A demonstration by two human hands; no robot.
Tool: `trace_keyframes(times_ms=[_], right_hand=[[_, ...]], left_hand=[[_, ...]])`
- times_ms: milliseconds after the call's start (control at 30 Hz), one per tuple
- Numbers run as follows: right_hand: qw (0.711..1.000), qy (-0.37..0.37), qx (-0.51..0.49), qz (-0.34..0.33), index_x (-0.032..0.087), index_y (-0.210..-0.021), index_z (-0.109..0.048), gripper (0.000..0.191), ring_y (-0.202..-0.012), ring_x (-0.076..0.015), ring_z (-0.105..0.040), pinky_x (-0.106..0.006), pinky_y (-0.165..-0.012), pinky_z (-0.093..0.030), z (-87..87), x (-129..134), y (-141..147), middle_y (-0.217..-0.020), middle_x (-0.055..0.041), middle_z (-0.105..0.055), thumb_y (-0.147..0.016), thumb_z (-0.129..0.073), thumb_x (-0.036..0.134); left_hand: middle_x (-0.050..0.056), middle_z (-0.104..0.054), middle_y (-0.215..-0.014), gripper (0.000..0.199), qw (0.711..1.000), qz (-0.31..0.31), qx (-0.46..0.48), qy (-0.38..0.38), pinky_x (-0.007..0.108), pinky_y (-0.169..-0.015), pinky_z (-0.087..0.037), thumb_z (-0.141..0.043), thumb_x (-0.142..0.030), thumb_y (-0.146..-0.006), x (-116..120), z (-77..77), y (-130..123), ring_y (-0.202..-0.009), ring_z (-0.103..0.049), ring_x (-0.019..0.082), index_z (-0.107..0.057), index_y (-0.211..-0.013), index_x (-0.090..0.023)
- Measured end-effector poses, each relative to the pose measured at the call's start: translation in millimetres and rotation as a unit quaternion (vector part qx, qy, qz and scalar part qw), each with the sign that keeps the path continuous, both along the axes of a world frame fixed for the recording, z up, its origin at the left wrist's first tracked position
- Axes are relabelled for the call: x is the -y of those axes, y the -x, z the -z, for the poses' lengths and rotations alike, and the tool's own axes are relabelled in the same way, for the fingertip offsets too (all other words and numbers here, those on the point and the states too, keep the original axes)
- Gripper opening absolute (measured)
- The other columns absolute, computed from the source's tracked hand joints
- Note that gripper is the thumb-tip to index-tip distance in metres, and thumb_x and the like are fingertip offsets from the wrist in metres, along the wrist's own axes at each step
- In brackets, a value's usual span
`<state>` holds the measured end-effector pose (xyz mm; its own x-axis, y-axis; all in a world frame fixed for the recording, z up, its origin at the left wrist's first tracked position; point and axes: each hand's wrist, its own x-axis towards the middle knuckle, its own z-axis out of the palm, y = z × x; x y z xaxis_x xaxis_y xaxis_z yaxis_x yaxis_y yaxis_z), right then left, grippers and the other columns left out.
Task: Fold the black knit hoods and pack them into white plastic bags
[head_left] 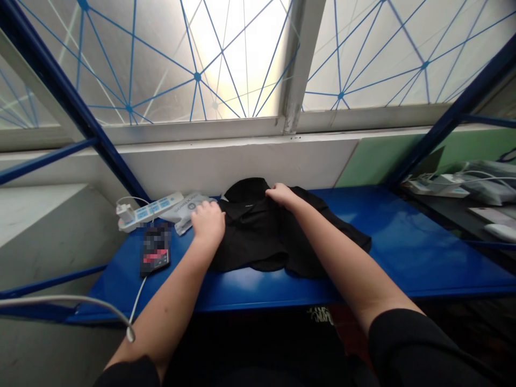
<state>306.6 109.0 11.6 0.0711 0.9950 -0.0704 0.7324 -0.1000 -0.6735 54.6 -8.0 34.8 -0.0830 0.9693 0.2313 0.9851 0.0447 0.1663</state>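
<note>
A black garment point(258, 236) lies partly folded on the blue table point(407, 236), its collar end toward the wall. At its left edge is my left hand point(208, 223), fingers curled against the cloth; what they grip, if anything, is hidden. My right hand point(280, 194) pinches the black fabric near the upper middle, beside the raised collar part. A grey plastic bag point(183, 214) with printing lies just behind and left of my left hand.
A white power strip point(155, 210) with a plug and a phone point(155, 250) on a cable lie at the left. A blue metal frame point(116, 166) rises on both sides. Bags and cables point(475, 183) sit on a dark surface at the right.
</note>
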Motion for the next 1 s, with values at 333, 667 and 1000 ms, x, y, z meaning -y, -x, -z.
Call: trace_keyframes(times_ms=[333, 667, 1000], right_hand=[[0.997, 0.036, -0.068, 0.005, 0.014, -0.099, -0.062, 0.032, -0.046, -0.0118, -0.048, -0.024, -0.045, -0.036, 7.0, 7.8, 11.6, -0.067, -0.0019, -0.058, -0.094, -0.064, 0.046], [0.998, 0.058, -0.026, 0.014, 0.014, -0.089, -0.061, 0.026, -0.044, -0.0130, -0.047, -0.025, -0.044, -0.034, -3.4, -2.2, 8.3, -0.057, -0.0002, -0.051, -0.095, -0.063, 0.040], [0.998, -0.013, -0.004, 0.060, 0.015, -0.090, -0.064, 0.021, -0.062, -0.0162, -0.055, -0.026, -0.059, -0.045, -8.3, -6.8, -7.4, -0.068, -0.0021, -0.060, -0.082, -0.074, 0.031]], left_hand=[[0.015, -0.070, -0.113, 0.073, 0.913, 0.371, 0.020, 0.167, 0.042, -0.082, -0.052, -0.037, -0.076, -0.090, 40.3, 30.7, -109.2, -0.100, -0.069, 0.035, -0.056, -0.138, -0.025], [0.011, -0.072, -0.100, 0.029, 0.922, 0.315, 0.085, 0.208, 0.034, -0.074, -0.054, -0.057, -0.043, -0.086, 34.8, 30.3, -109.6, -0.090, -0.071, 0.029, -0.061, -0.102, -0.020], [0.003, -0.067, -0.086, 0.038, 0.872, 0.293, 0.347, 0.184, 0.030, -0.067, -0.055, -0.053, -0.018, -0.080, 54.3, 14.2, -107.5, -0.070, -0.069, 0.019, -0.050, -0.117, -0.024]])
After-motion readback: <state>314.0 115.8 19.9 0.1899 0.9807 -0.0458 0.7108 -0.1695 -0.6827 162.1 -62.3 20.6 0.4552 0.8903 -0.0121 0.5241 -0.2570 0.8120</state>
